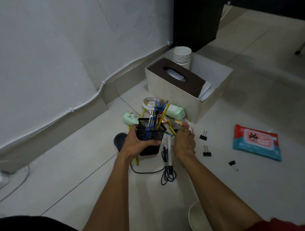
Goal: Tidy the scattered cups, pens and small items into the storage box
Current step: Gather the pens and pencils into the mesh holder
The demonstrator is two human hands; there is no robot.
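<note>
1. Your left hand (pixel 138 141) grips the black mesh pen holder (pixel 150 133), fingers wrapped round its near wall. Can't tell whether its base rests on the floor.
2. Pens and pencils (pixel 159 113) stand in the holder, leaning away from you toward the storage box.
3. Your right hand (pixel 185 144) is just right of the holder, fingers curled down into the clutter pile. Can't tell whether they hold anything.
4. The beige storage box (pixel 173 89) sits on the floor beyond the pile, near the wall. Inside: a brown tissue box (pixel 183 75) and a stack of white paper cups (pixel 182 56).
5. In the pile, between holder and box: a white tape roll (pixel 149 101), a pale green pack (pixel 175 111), loose yellow pencils.
6. Right of your right hand: three black binder clips (pixel 203 135), apart from one another; farther right, a red-and-blue wet wipes pack (pixel 255 142).
7. Between your forearms: a white marker (pixel 169 151) beside a dark coiled cable (pixel 167 171).
8. A single white paper cup (pixel 199 220) lies by your right forearm, well apart from the box.
</note>
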